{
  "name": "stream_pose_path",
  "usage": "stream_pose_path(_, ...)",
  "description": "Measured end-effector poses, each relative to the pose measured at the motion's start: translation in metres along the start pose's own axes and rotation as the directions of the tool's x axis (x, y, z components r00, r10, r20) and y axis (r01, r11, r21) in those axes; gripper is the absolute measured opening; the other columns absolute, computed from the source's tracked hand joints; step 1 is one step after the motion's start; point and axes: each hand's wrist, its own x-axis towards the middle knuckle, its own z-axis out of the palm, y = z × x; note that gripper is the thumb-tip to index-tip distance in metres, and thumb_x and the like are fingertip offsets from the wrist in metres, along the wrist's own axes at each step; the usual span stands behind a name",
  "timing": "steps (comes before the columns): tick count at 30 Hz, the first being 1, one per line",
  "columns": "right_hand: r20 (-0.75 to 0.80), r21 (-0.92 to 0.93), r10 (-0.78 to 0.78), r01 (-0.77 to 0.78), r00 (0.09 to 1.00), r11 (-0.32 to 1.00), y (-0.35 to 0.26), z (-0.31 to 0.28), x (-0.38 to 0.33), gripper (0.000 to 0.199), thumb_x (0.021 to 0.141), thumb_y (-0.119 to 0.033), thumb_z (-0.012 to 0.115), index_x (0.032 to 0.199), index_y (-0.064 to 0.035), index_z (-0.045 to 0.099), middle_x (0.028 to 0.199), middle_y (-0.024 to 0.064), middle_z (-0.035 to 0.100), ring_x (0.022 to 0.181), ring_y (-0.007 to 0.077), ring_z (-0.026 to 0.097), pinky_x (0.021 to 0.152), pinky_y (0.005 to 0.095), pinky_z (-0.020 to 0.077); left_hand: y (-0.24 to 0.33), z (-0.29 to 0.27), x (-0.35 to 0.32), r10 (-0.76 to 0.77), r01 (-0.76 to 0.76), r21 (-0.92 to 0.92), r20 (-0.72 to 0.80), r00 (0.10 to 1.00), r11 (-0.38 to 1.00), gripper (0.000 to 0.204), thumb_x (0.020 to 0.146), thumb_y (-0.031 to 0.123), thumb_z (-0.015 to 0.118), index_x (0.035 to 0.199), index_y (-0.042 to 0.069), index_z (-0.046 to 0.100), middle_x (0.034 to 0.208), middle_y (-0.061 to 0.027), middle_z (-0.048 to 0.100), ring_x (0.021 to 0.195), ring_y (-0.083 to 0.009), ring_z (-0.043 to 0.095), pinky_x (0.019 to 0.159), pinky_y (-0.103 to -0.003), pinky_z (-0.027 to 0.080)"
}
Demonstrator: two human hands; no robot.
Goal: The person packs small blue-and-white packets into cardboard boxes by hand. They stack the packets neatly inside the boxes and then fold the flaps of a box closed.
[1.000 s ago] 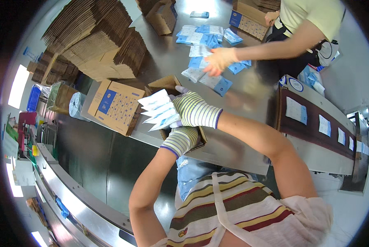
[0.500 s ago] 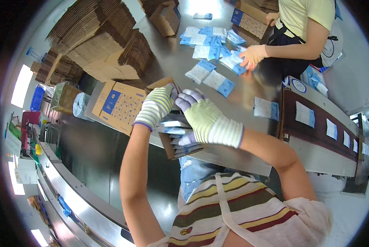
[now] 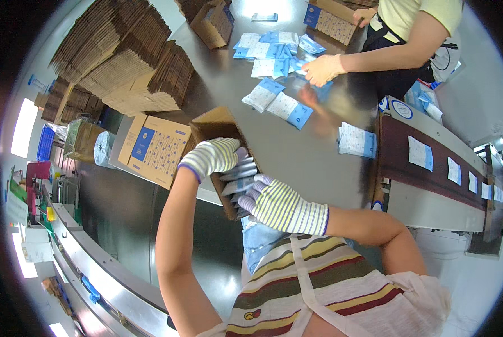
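Observation:
An open cardboard box [image 3: 222, 119] stands at the near table edge, tilted in view, with a row of flat white and blue packets [image 3: 241, 183] inside. My left hand [image 3: 211, 157], in a striped knit glove, bends over the box's left wall. Its fingers reach in at the far end of the packets; the thumb is hidden. My right hand [image 3: 279, 206], in a matching glove, lies along the near right side of the box. Those fingers are stretched and somewhat apart, with the tips against the packets.
A printed carton [image 3: 156, 147] sits left of the box, below tall stacks of flattened cardboard [image 3: 114, 53]. Loose packets [image 3: 268, 50] lie across the metal table [image 3: 262, 143]. A co-worker's gloved hand [image 3: 323, 69] handles some. On the right, a conveyor belt [image 3: 394, 146] carries spaced packets.
My hands have parted: the right has drawn down toward me, while the left has shifted down over the packets. The co-worker's hand has moved left; packets now lie piled by the conveyor.

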Motion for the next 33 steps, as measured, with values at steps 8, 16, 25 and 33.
stream_pose_path(8,-0.013,0.347,-0.166,0.161,0.986,0.924,0.013,-0.041,0.028,0.042,0.075,-0.042,0.065,0.097,-0.0067,0.061,0.091,0.0150,0.062,0.088,0.0308,0.060,0.088,0.0446,0.0414,-0.002,0.023,-0.012,-0.039,0.048,0.047,-0.168,0.985,0.998,0.040,0.086,0.032,0.049,0.103,-0.003,0.060,0.103,-0.0229,0.062,0.099,-0.0363,0.058,0.089,-0.042,0.044)
stream_pose_path(16,-0.278,-0.059,0.672,-0.711,0.686,0.701,0.236,0.049,0.036,0.058,0.079,-0.044,0.060,0.111,0.0039,0.056,0.121,0.0249,0.052,0.115,0.0361,0.047,0.098,0.0417,0.0383,0.022,0.045,-0.003,-0.029,0.057,0.113,-0.237,0.971,0.992,0.054,0.079,0.035,0.057,0.117,-0.003,0.052,0.117,-0.0210,0.054,0.112,-0.0340,0.050,0.100,-0.044,0.035)
stream_pose_path(25,0.190,0.231,0.575,-0.606,0.796,0.761,0.185,0.043,-0.023,0.039,0.068,-0.031,0.072,0.093,-0.0026,0.063,0.098,0.0203,0.061,0.093,0.0353,0.058,0.081,0.0419,0.0458,0.006,0.063,-0.001,0.002,0.021,0.058,-0.376,0.927,0.998,0.038,0.073,0.023,0.064,0.103,0.001,0.062,0.107,-0.0214,0.061,0.103,-0.0381,0.054,0.089,-0.043,0.045)
stream_pose_path(33,0.342,-0.329,0.556,-0.457,0.758,0.826,0.220,-0.104,-0.104,0.043,0.077,-0.032,0.065,0.106,-0.0008,0.060,0.106,0.0183,0.061,0.101,0.0336,0.058,0.087,0.0421,0.0455,0.007,0.063,-0.005,-0.036,0.076,0.090,-0.378,0.925,0.993,0.038,0.075,0.022,0.063,0.105,-0.001,0.060,0.106,-0.0227,0.060,0.102,-0.0380,0.055,0.089,-0.042,0.045)
